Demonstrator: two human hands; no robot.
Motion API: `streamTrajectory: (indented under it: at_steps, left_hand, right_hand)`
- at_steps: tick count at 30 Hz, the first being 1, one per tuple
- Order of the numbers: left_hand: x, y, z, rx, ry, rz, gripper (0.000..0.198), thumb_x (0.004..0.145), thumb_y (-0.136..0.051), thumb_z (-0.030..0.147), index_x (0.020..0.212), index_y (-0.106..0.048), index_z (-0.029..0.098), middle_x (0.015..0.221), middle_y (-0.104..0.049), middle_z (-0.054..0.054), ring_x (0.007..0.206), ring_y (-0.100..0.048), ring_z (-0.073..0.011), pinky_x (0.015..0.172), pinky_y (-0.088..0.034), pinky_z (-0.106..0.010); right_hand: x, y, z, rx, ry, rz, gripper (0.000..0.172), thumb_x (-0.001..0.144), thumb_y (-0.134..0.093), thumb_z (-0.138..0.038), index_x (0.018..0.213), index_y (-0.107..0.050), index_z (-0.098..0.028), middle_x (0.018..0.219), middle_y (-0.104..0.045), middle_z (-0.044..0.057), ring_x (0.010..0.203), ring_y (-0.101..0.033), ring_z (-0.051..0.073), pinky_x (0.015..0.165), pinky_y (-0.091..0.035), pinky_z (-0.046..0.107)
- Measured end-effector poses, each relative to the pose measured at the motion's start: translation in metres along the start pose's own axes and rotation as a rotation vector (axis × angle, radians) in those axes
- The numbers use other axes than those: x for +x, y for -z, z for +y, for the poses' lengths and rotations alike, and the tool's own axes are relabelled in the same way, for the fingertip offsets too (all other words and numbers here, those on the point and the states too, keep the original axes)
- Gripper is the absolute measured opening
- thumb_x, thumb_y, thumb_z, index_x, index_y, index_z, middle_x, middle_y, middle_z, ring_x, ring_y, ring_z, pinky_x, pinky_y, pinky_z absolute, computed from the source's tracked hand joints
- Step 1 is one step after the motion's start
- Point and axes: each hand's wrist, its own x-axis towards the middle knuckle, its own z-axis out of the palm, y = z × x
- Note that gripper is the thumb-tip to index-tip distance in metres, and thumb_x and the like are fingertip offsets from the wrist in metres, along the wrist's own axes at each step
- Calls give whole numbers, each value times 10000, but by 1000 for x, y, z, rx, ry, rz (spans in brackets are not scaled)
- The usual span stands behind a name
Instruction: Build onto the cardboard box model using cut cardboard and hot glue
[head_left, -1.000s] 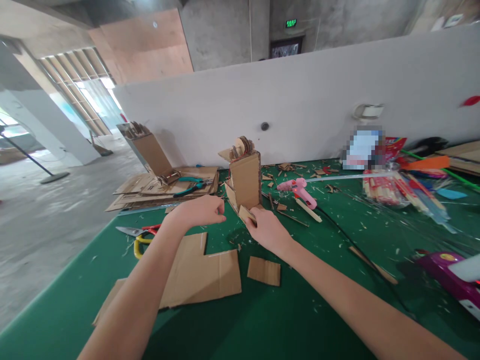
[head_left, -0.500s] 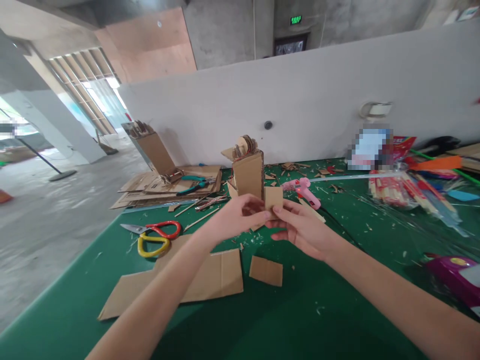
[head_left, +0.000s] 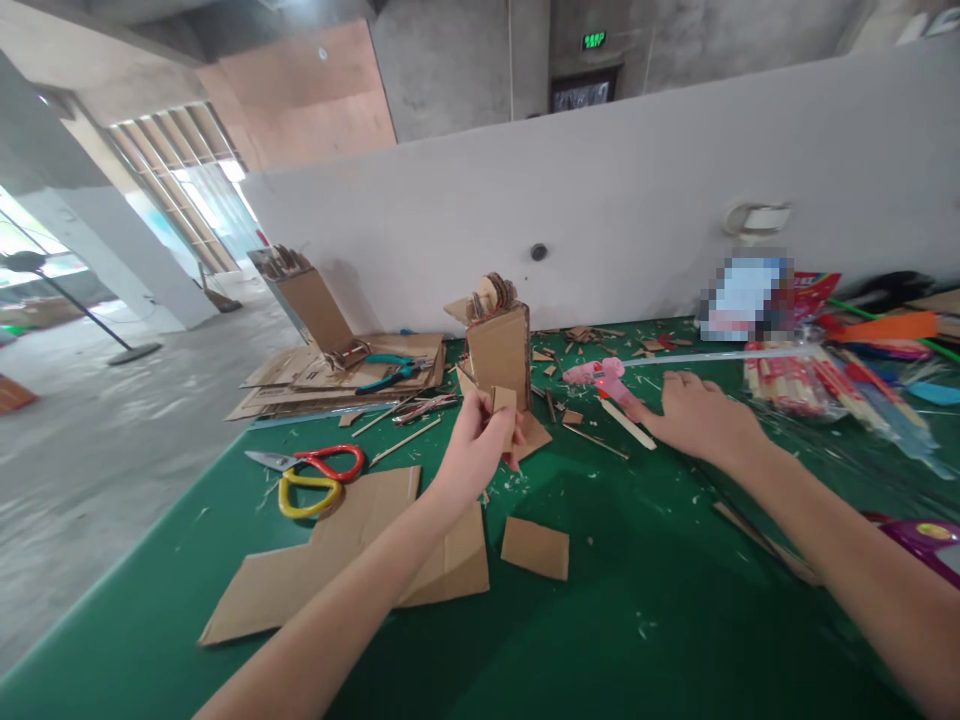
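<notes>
We have a small folded cardboard piece [head_left: 505, 403] in our left hand [head_left: 474, 450], its fingers pinching it between the thumb in front and the others curled behind. It is raised above the surface [head_left: 600, 640], just in front of the upright cardboard structure [head_left: 499, 350]; whether the two touch we cannot tell. Our right hand [head_left: 701, 415] is out to the side, fingers spread, its thumb by the lower end of the handle of the pink glue gun [head_left: 598, 376]. Whether it makes contact there we cannot tell.

We judge the step in hand to be reaching for the gun while holding the piece steady. To do it well, we should keep the left pinch light, so the cardboard does not crease, and leave one face uncovered. The right fingers are best closed around the handle alone, well back from the nozzle, which points left, toward our other hand; a red light glows on the gun, so we treat the tip as hot. A pale wooden stick [head_left: 628, 424] lies just under the gun, and a long translucent strip [head_left: 697, 357] runs off to its right, so a straight lift seems safest.
</notes>
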Motion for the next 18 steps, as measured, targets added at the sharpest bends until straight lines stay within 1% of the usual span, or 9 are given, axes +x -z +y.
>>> streamTrajectory:
  at_steps: [2, 3, 5, 7, 8, 10, 13, 16, 18]
  left_hand:
    - [-1, -2, 0, -100, 60, -73, 376, 718, -652, 355, 772, -299, 237, 589, -390, 96, 426, -350, -44, 370, -213, -145]
    - [-2, -2, 0, -160, 92, -114, 398, 710, -664, 373, 763, -294, 234, 576, -341, 103, 408, -286, -35, 373, -157, -147]
    - [-2, -3, 0, -286, 147, -176, 417, 706, -661, 423, 747, -297, 224, 612, -351, 90, 418, -263, -28, 386, -120, -160]
    - [-2, -3, -1, -399, 196, -194, 370, 711, -633, 411, 743, -322, 213, 673, -419, 67, 436, -304, -29, 388, -143, -168]
    - [-2, -3, -2, -431, 216, -179, 324, 701, -628, 358, 749, -343, 211, 680, -440, 61, 435, -321, -31, 384, -156, -170]
    - [-2, -1, -4, -427, 227, -86, 255, 659, -625, 214, 811, -421, 215, 674, -478, 59, 440, -381, -44, 380, -217, -172]
    - [-7, 4, -8, -377, 209, 73, 336, 645, -657, 114, 952, -539, 183, 741, -580, 19, 562, -539, -79, 477, -413, -195]
    - [-15, 13, -16, -393, 217, 98, 258, 666, -740, 169, 877, -594, 136, 791, -626, -25, 688, -604, -105, 612, -491, -212]
    - [-18, 19, -24, -395, 230, 119, 264, 658, -778, 240, 809, -586, 140, 759, -615, -12, 663, -598, -100, 579, -480, -197]
  right_hand:
    - [15, -15, 4, 194, 87, -37, 707, 804, -435, -647, 1200, -525, -68, 1279, -513, 276, 1184, -473, 416, 895, -417, 504]
    - [22, -21, 3, 303, 105, -48, 627, 802, -481, -593, 1173, -545, -92, 1267, -531, 255, 1174, -488, 393, 906, -410, 483]
    - [32, -31, -2, 439, 124, -62, 447, 801, -522, -499, 1018, -612, -119, 1102, -626, 220, 1047, -569, 358, 864, -424, 457]
    - [37, -36, -7, 514, 119, -49, 353, 816, -506, -453, 896, -625, -130, 913, -667, 175, 886, -618, 309, 789, -448, 420]
    - [38, -37, -9, 549, 113, -33, 346, 828, -489, -443, 896, -620, -130, 865, -669, 155, 831, -625, 282, 753, -458, 395]
    - [37, -34, -11, 629, 94, 20, 361, 855, -444, -423, 1003, -594, -129, 878, -672, 128, 785, -629, 236, 697, -473, 345]
    - [22, -24, -14, 849, 64, 86, 363, 851, -453, -394, 1085, -573, -144, 788, -670, 72, 672, -625, 187, 596, -475, 291]
    - [-7, -16, -20, 1207, 63, -8, 273, 788, -588, -422, 833, -631, -156, 452, -514, -14, 469, -531, 149, 501, -440, 274]
    - [-30, -15, -27, 1296, 100, -105, 328, 768, -611, -502, 745, -595, -176, 443, -491, -29, 409, -483, 121, 443, -404, 264]
